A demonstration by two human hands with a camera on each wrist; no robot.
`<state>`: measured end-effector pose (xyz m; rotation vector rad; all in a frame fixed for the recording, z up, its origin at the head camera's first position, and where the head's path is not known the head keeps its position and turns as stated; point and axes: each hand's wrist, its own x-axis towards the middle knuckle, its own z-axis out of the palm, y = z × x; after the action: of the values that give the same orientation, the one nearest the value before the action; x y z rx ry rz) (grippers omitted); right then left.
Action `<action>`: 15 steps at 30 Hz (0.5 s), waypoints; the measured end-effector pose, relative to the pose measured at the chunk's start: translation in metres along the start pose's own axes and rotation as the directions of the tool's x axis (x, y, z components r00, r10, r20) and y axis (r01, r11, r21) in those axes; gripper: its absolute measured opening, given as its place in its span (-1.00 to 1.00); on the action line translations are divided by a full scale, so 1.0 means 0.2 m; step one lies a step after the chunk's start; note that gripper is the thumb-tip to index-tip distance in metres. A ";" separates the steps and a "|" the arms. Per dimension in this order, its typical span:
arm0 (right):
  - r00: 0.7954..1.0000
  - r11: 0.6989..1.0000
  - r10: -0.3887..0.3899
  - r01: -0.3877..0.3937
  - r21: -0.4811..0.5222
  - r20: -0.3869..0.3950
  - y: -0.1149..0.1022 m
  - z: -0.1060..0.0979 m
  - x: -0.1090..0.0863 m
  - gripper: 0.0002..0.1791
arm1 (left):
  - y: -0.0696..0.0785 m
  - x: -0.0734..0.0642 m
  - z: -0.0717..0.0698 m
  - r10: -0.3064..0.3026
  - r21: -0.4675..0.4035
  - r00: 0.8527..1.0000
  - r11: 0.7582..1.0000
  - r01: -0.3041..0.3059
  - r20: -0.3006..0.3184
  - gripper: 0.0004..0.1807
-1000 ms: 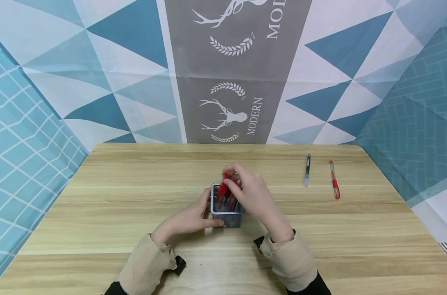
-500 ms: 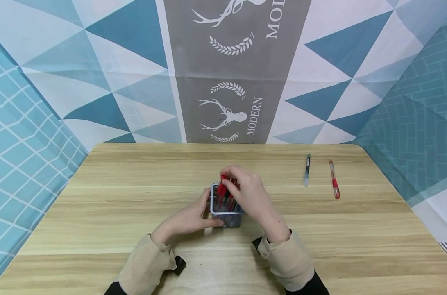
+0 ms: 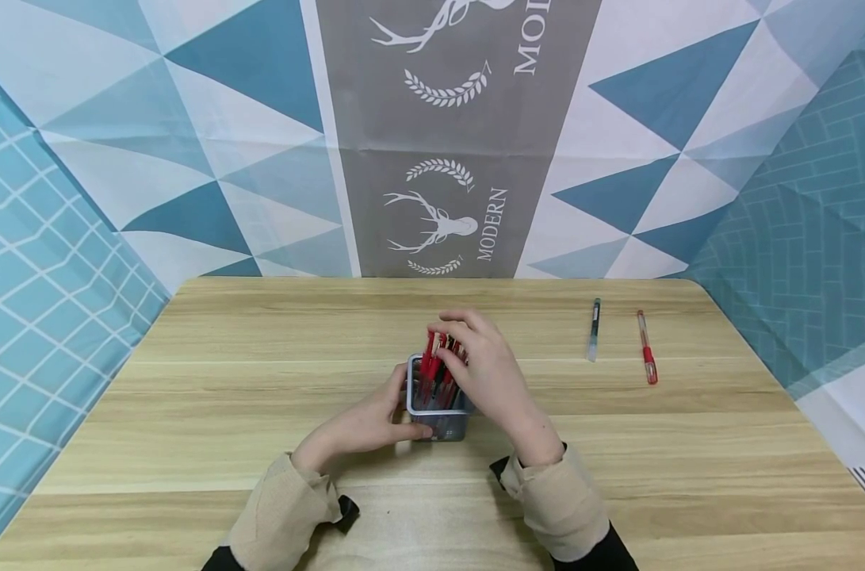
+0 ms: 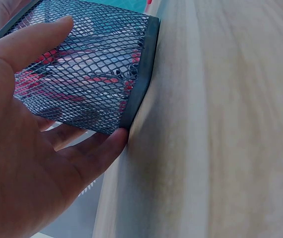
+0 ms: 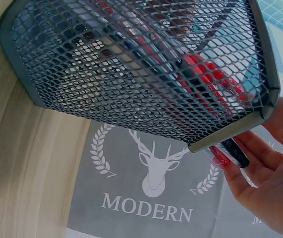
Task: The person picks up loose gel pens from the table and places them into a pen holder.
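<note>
A dark mesh pen holder (image 3: 442, 428) with a pale rim stands on the table, filled with several red and dark pens (image 3: 432, 366). My left hand (image 3: 368, 418) grips its left side. In the left wrist view the thumb lies across the mesh (image 4: 97, 59) and the fingers curl beneath it. Over the holder's mouth, my right hand (image 3: 491, 373) has its fingers spread around the pen tops. The right wrist view shows the fingertips right at a dark pen end (image 5: 235, 151) and a red one jutting past the rim; the thumb is partly hidden behind the holder.
Toward the back right of the wooden table (image 3: 261, 341) lie a dark pen with a clear end (image 3: 594, 329) and a red pen (image 3: 648, 349). Patterned blue, white and grey cloth (image 3: 439, 135) hangs behind the table's far edge.
My right hand first dips slightly left with a red pen pinched at the holder, then its fingers spread and rise, and the red pen tops show more plainly. The left hand stays put.
</note>
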<state>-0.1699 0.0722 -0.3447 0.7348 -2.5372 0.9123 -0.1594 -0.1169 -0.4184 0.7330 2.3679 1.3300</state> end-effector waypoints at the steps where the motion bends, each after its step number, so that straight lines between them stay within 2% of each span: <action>1: 1.000 1.000 0.004 -0.004 -0.007 0.010 0.00 0.00 0.00 -0.67 | 0.00 0.00 0.00 0.000 0.004 1.000 1.000 0.000 -0.001 -0.03; 10: 1.000 1.000 -0.002 0.002 -0.023 0.029 0.01 0.01 0.00 -0.65 | 0.01 0.00 0.00 -0.007 0.001 1.000 1.000 0.007 0.000 -0.04; 15: 0.998 1.000 0.005 -0.004 -0.015 0.065 0.02 0.00 0.00 -0.60 | 0.01 0.00 0.00 -0.006 0.009 1.000 1.000 0.006 -0.003 -0.05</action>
<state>-0.1727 0.0746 -0.3461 0.7664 -2.6003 0.8831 -0.1589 -0.1164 -0.4170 0.7261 2.3777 1.3194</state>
